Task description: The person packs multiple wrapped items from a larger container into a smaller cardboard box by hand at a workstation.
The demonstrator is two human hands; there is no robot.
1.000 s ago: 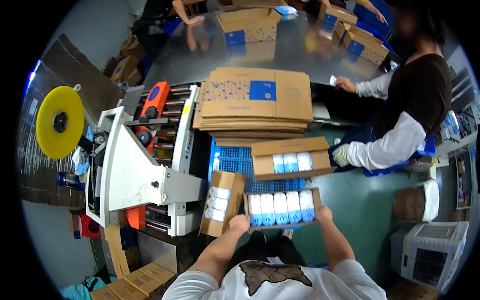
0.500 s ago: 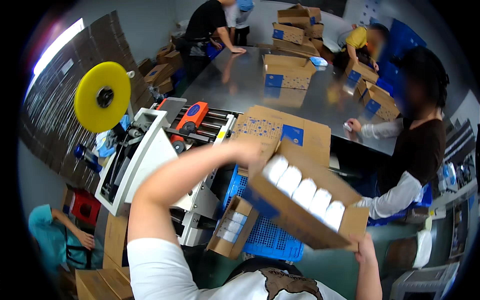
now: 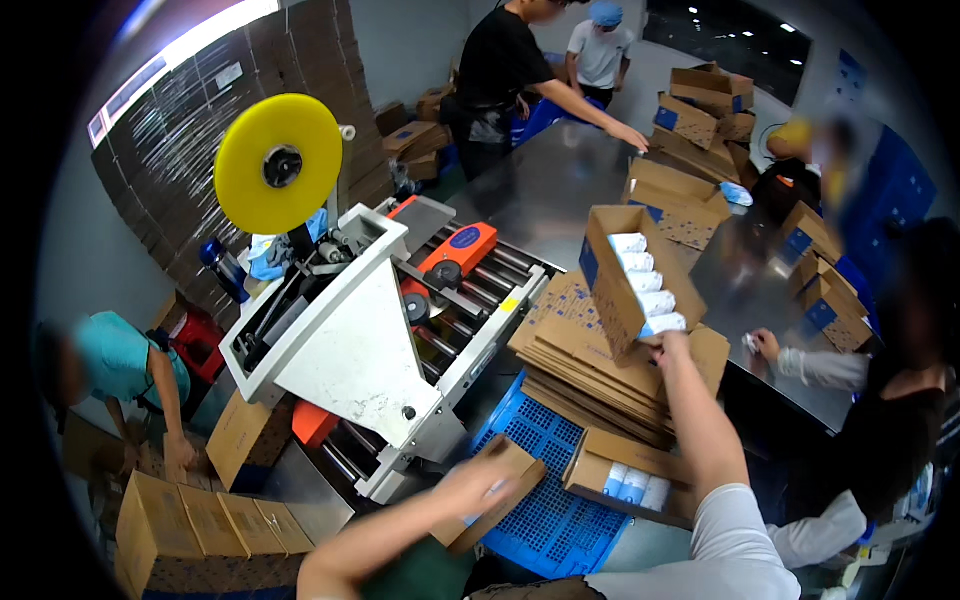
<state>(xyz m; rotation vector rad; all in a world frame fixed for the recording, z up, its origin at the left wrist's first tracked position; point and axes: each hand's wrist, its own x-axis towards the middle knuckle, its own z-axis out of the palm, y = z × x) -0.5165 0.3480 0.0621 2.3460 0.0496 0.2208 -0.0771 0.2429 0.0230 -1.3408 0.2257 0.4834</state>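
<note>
Our right hand (image 3: 672, 345) grips the lower end of an open carton (image 3: 632, 280), fingers closed on its edge, and holds it raised above the stack of flat cartons (image 3: 585, 350). We count five white rolls (image 3: 645, 283) in one row inside it. Our left hand (image 3: 478, 487) is blurred; it lies on a second carton (image 3: 500, 492) that rests tilted on the blue crate (image 3: 545, 510), and we cannot tell whether the fingers close around it or only press on it. A third open carton (image 3: 625, 478) lies on the same crate just right of the second, with three rolls showing.

Left of the stack stands the white taping machine (image 3: 350, 345), with one yellow tape reel (image 3: 278, 163) above it and black rollers (image 3: 470, 290) running beside it. Beyond lies the steel surface (image 3: 560, 195) with several more cartons on it. We see five other people: two standing at the far end, two at the right edge, one crouching at the left by a row of closed boxes (image 3: 190, 520).
</note>
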